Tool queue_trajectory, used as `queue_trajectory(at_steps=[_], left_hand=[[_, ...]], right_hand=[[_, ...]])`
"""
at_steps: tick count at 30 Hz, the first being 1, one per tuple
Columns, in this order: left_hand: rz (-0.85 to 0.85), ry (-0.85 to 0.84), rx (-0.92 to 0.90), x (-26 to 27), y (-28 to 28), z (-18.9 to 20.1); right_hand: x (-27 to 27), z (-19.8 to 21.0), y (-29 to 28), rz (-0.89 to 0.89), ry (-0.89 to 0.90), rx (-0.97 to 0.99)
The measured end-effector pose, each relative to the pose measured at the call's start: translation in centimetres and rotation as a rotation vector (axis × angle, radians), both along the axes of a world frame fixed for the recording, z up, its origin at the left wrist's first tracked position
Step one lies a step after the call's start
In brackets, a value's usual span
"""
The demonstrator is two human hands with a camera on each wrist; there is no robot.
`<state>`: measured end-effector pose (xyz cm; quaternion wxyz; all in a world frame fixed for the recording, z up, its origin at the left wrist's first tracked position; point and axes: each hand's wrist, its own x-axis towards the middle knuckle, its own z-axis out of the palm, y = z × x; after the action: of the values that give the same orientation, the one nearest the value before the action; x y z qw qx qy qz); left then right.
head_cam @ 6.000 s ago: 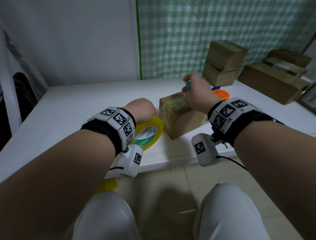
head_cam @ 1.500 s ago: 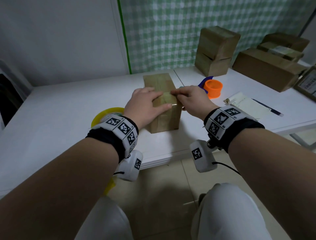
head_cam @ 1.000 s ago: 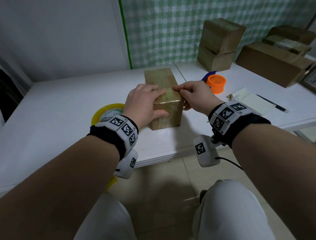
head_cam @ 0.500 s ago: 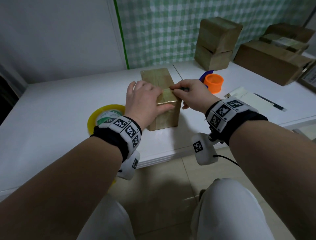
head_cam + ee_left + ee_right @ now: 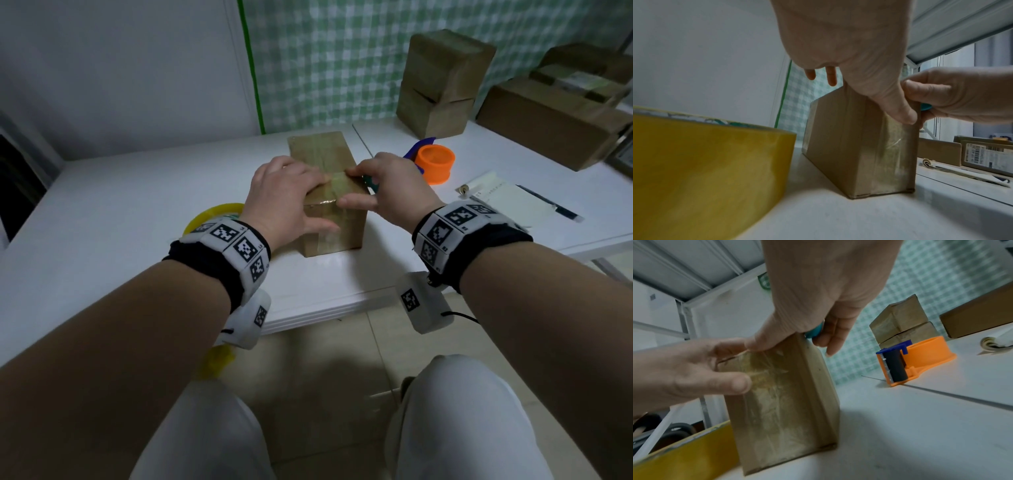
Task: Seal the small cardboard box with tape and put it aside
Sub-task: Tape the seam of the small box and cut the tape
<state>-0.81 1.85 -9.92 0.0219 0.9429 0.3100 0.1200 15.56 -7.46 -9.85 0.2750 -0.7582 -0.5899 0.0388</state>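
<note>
The small cardboard box (image 5: 329, 161) (image 5: 838, 146) (image 5: 785, 402) stands on the white table, with clear tape along its top and down its near face. My left hand (image 5: 284, 195) (image 5: 849, 48) (image 5: 684, 369) lies flat on the box's near top corner. Its thumb presses the tape on the near face. My right hand (image 5: 387, 185) (image 5: 828, 280) (image 5: 962, 97) touches the near top edge with thumb and forefinger. The other fingers curl round a small teal tool (image 5: 371, 183) (image 5: 815, 331) (image 5: 925, 107).
A yellow tape roll (image 5: 212, 212) (image 5: 705, 162) lies left of the box. An orange tape dispenser (image 5: 433, 162) (image 5: 920, 358) sits to the right, with a notepad (image 5: 507, 202) and pen (image 5: 551, 209) beyond. Stacked boxes (image 5: 442, 78) and long cartons (image 5: 548, 120) line the back right.
Six seconds ago my left hand was at the tape roll and the right at the box's far side. Both now press the near end, the right thumb having come down onto the edge.
</note>
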Motion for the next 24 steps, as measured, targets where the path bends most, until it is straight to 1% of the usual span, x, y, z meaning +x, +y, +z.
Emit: queue_trajectory(at_steps=[6,14,20,24], left_hand=[[-0.007,-0.060,-0.037,0.3,-0.1,-0.3],[0.007,-0.052,-0.036,0.6,-0.5,0.1],[0.013,-0.098,-0.065,0.5,-0.7,-0.3],[0.006,-0.075,-0.068,0.4,-0.7,-0.3]], right_hand=[[-0.1,-0.7,-0.4,-0.019,-0.084,-0.008],[-0.6,-0.8,-1.0,-0.033,-0.215,-0.057],[-0.8,-0.6,-1.0,-0.041,-0.170,-0.054],[-0.8,-0.5,-1.1,-0.039,-0.146,-0.096]])
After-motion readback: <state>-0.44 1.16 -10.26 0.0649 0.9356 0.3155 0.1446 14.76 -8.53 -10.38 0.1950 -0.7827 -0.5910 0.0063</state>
